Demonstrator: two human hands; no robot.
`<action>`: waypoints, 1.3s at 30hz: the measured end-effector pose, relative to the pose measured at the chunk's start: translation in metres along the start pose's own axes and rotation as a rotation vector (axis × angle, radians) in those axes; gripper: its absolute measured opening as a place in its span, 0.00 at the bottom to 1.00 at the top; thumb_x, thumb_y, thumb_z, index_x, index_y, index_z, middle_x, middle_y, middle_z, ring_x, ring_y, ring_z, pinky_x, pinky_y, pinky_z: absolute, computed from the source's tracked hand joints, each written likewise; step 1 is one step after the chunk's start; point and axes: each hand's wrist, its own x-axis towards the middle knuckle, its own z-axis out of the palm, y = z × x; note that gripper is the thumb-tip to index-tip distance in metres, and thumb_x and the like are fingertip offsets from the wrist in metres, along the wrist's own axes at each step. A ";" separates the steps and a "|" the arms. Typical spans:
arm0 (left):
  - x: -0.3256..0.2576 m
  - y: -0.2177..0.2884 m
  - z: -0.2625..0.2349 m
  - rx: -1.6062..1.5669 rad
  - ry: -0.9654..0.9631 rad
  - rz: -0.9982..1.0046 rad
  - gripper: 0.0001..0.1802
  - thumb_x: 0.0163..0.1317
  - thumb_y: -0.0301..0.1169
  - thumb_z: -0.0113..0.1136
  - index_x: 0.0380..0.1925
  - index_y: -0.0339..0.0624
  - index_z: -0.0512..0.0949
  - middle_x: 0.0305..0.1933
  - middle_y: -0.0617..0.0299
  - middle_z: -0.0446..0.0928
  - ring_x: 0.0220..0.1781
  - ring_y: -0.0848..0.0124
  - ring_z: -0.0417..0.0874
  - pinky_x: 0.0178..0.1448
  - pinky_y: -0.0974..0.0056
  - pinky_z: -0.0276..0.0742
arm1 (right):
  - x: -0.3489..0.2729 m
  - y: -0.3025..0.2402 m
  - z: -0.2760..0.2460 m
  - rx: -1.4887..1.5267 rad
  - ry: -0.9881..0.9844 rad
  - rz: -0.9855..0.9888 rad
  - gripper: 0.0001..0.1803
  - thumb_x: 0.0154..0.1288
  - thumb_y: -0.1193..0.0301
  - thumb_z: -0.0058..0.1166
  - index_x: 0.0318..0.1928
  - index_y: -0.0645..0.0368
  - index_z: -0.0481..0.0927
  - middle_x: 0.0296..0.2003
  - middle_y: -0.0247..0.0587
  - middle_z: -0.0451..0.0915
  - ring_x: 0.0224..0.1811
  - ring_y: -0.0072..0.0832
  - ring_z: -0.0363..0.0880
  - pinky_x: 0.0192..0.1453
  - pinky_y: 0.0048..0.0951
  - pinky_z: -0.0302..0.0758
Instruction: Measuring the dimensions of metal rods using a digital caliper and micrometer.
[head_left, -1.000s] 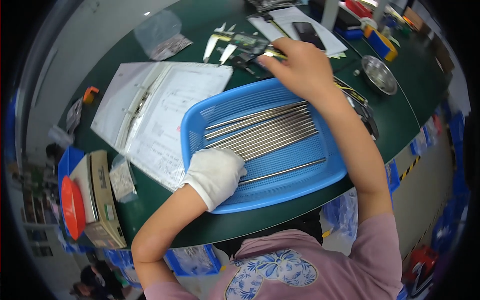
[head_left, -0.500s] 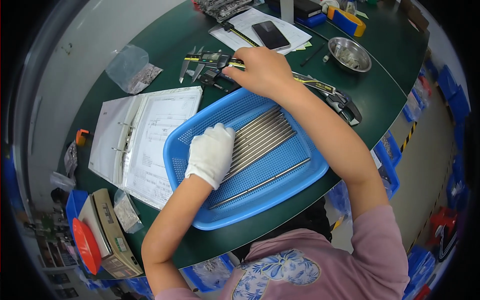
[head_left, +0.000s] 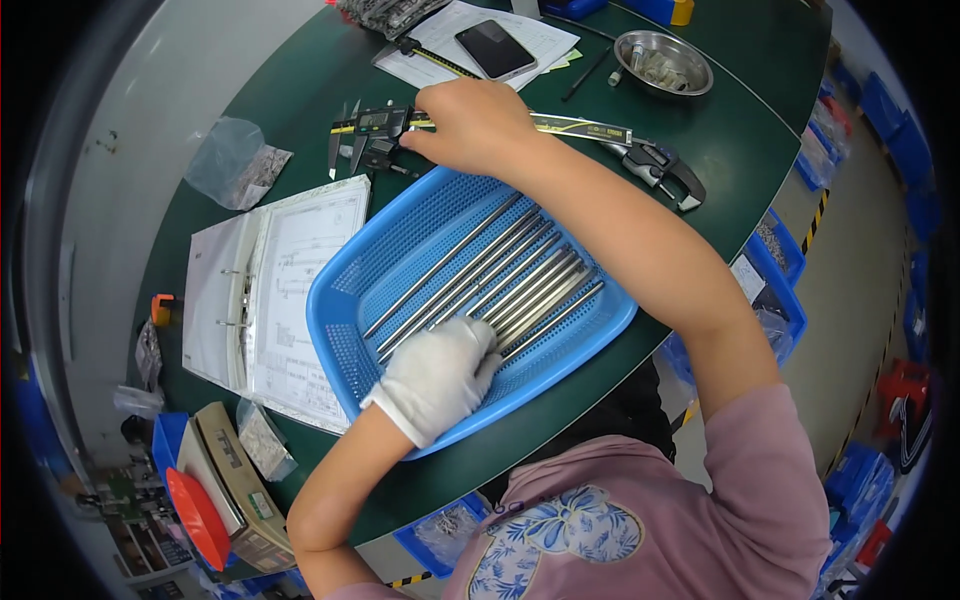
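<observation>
My left hand (head_left: 437, 380) wears a white glove and reaches into a blue perforated plastic basket (head_left: 335, 345). Its fingers curl down over the lower ends of several thin metal rods (head_left: 515, 285), and the fingertips are partly hidden. The rods lie slantwise, roughly side by side, on the basket floor. Beyond the basket's far rim, my bare right hand (head_left: 470, 125) is closed around a digital caliper (head_left: 375, 122). The caliper's jaws point left and its scale sticks out to the right of the hand.
An open ring binder (head_left: 310, 290) with drawings lies left of the basket. A micrometer (head_left: 660, 170), a metal bowl (head_left: 690, 50) of small parts, and a phone (head_left: 496, 50) on papers lie farther off. At lower left are a scale (head_left: 235, 470) and a red tray (head_left: 197, 515).
My left hand has moved down toward the basket's near side, and the rods lie more spread out. The view has shifted; my right hand still holds the caliper.
</observation>
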 end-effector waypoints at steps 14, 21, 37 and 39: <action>0.050 -0.018 -0.015 0.181 0.082 -0.080 0.07 0.51 0.30 0.53 0.27 0.39 0.77 0.32 0.51 0.75 0.34 0.55 0.77 0.40 0.58 0.73 | -0.003 -0.002 -0.001 0.055 0.014 -0.030 0.17 0.48 0.57 0.55 0.30 0.59 0.78 0.23 0.44 0.77 0.30 0.40 0.77 0.34 0.39 0.72; 0.074 -0.011 -0.019 0.274 0.093 -0.067 0.09 0.49 0.22 0.47 0.32 0.33 0.71 0.33 0.45 0.74 0.36 0.52 0.78 0.40 0.55 0.75 | 0.000 -0.007 -0.004 0.032 -0.003 -0.014 0.18 0.48 0.56 0.55 0.33 0.57 0.79 0.25 0.44 0.78 0.31 0.40 0.77 0.34 0.39 0.72; -0.045 -0.018 -0.059 -0.356 0.524 -0.152 0.04 0.57 0.27 0.49 0.30 0.38 0.69 0.29 0.50 0.72 0.29 0.51 0.74 0.34 0.56 0.70 | -0.006 -0.010 -0.025 0.163 0.409 0.014 0.21 0.50 0.55 0.54 0.38 0.57 0.78 0.28 0.44 0.79 0.30 0.38 0.79 0.34 0.35 0.72; -0.056 -0.024 -0.062 -0.368 0.610 -0.133 0.05 0.57 0.28 0.50 0.31 0.39 0.71 0.29 0.51 0.72 0.30 0.54 0.74 0.34 0.59 0.70 | -0.008 -0.013 -0.023 0.171 0.375 0.001 0.22 0.49 0.54 0.55 0.39 0.58 0.78 0.29 0.44 0.80 0.30 0.35 0.79 0.34 0.34 0.72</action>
